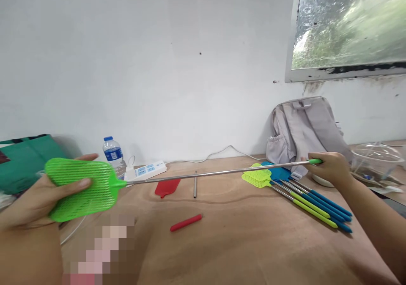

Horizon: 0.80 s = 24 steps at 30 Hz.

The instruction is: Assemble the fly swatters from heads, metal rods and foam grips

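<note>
Stretched out between my hands is a green fly swatter [84, 190] with a long metal rod, held above the table. My left hand [60, 194] pinches its mesh head, thumb in front and fingers behind. Around the green handle at the far end, my right hand [330, 166] is closed. Below the rod lie a red swatter head [167, 187], a short metal tube [195, 185] and a red handle [186, 223], apart from one another. Several yellow-green and blue fly swatters [304, 198] lie together on the right, their handles pointing toward me.
The wooden table [222, 247] meets a white wall. Along the back stand a water bottle [114, 154], a white power strip [146, 171] with a cable, and a grey backpack [304, 128]. A green bag [31, 162] sits at left, a clear plastic basket [376, 160] at right.
</note>
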Tool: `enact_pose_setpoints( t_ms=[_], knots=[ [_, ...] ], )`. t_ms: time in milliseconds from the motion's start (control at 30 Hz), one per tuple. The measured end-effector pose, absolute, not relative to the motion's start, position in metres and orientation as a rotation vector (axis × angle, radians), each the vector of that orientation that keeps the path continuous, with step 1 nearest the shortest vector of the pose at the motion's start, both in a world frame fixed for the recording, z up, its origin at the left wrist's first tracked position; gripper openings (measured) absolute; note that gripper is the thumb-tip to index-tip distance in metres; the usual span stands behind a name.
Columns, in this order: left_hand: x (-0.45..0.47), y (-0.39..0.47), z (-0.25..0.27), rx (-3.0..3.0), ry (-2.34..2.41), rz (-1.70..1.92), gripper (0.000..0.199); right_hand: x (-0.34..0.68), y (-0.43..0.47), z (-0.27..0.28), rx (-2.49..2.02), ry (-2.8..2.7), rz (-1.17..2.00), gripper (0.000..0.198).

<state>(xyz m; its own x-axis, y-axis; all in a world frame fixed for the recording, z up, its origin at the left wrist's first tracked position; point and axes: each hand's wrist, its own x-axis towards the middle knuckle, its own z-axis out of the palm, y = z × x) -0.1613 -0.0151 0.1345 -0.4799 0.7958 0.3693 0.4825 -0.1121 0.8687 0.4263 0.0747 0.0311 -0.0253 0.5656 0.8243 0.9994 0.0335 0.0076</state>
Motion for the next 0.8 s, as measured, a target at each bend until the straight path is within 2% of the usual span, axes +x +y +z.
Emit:
enact_pose_setpoints(
  t_ms=[100,233,367,600,800],
  knots=[
    [-0.146,-0.013,0.146,1.219,1.627,1.523,0.093,0.416,0.074,0.036,-1.613,-1.601,-0.843,0.037],
    [-0.131,-0.014,0.154,1.217,1.561,1.552,0.095,0.422,0.074,0.038,-1.652,-1.548,-0.843,0.038],
    [-0.116,-0.011,0.148,1.269,1.457,1.560,0.081,0.420,0.074,0.039,-1.680,-1.588,-0.787,0.039],
    [-0.075,0.006,0.130,1.488,1.158,1.327,0.055,0.385,0.080,0.039,-1.595,-1.799,-0.720,0.041],
    [-0.063,0.008,0.126,1.524,1.110,1.377,0.052,0.387,0.075,0.046,-1.686,-1.652,-0.669,0.042]
  ],
)
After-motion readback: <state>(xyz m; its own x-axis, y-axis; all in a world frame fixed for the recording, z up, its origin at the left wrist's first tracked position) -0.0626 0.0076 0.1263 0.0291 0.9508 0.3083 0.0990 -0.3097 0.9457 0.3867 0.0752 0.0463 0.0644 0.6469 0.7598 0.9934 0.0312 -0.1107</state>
